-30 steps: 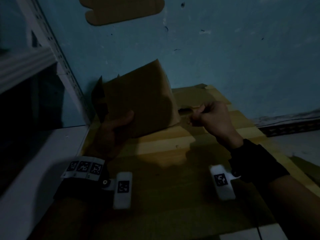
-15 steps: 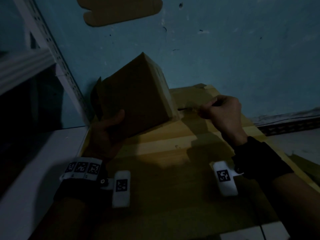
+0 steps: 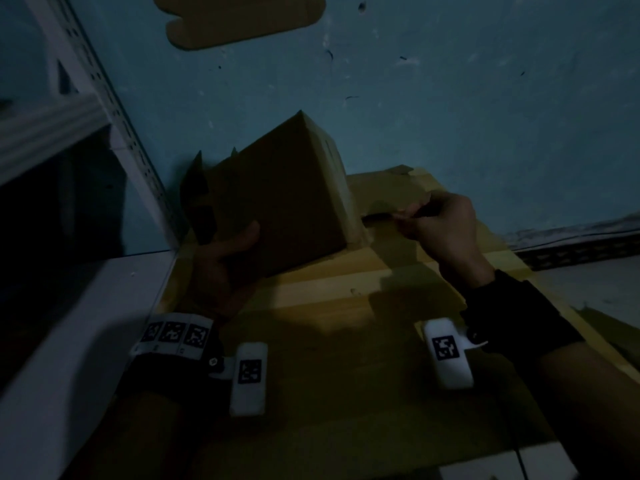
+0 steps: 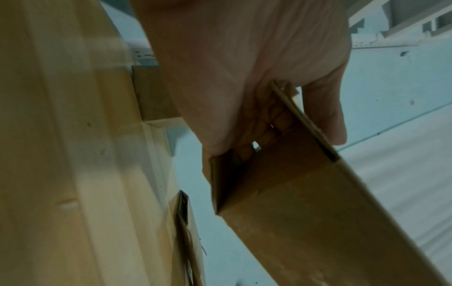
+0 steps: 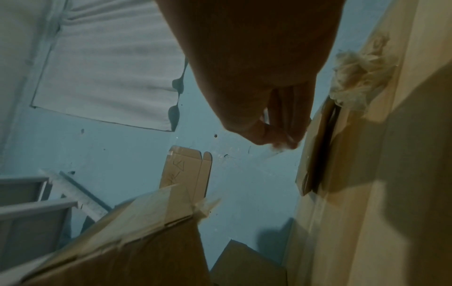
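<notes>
A brown cardboard box point(image 3: 277, 202) is held tilted above the wooden table point(image 3: 346, 341), one corner pointing up. My left hand point(image 3: 225, 258) grips its near left end, thumb on the outer face; in the left wrist view the fingers point(image 4: 269, 120) curl inside the open end over a flap of the box point(image 4: 318, 212). My right hand point(image 3: 440, 230), to the right of the box, pinches a thin strip of tape point(image 3: 377, 216) that runs back to the box's lower right corner. The right wrist view shows the pinching fingertips point(image 5: 281, 141) and the box's taped face point(image 5: 146, 222).
Flat cardboard point(image 3: 388, 192) lies at the back of the table against the blue wall. Another flattened carton point(image 3: 242, 19) hangs on the wall above. A white shelf unit point(image 3: 69, 306) borders the table's left. A crumpled wad of tape point(image 5: 359, 77) sits on the table.
The left hand has tipped the box so a corner now points up. The right hand has drawn away to the right, pulling the strip out longer from the box.
</notes>
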Motion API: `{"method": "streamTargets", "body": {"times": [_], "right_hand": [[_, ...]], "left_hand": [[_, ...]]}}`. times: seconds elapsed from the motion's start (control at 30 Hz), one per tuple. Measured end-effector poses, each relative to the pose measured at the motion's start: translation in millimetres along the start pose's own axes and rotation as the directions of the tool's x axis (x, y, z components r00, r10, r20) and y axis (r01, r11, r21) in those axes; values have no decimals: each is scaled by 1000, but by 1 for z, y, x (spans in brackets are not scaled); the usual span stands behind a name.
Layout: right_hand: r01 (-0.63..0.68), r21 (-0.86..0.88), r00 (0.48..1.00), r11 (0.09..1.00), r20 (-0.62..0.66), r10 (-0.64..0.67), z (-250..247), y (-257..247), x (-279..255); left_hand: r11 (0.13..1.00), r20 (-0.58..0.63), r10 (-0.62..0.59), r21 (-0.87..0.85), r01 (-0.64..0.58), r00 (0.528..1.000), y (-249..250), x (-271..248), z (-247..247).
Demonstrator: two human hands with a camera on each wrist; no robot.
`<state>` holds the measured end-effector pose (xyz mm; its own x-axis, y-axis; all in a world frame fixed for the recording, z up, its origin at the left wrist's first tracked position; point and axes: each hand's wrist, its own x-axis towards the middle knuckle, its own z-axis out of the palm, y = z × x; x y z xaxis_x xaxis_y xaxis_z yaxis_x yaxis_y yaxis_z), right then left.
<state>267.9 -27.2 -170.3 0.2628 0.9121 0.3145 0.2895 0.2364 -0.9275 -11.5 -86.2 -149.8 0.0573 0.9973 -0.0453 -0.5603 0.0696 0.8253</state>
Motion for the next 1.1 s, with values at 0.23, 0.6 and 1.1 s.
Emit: {"method": "streamTargets", "body": {"times": [0.23,0.6,1.1], "right_hand": [[-35,489,831,871,498,-247,-2,-23,-14],[-372,654,604,658,709,-364,0,-23,-13],[-255,563,816,787,562,-138,16,-29,-24]], "left_hand": [[995,53,57,-81,-53,997,12,1,-10],[968,264,-16,-238,81,964,15,1,-22],[997,148,59,-57,-51,987,5,12,-22]]}}
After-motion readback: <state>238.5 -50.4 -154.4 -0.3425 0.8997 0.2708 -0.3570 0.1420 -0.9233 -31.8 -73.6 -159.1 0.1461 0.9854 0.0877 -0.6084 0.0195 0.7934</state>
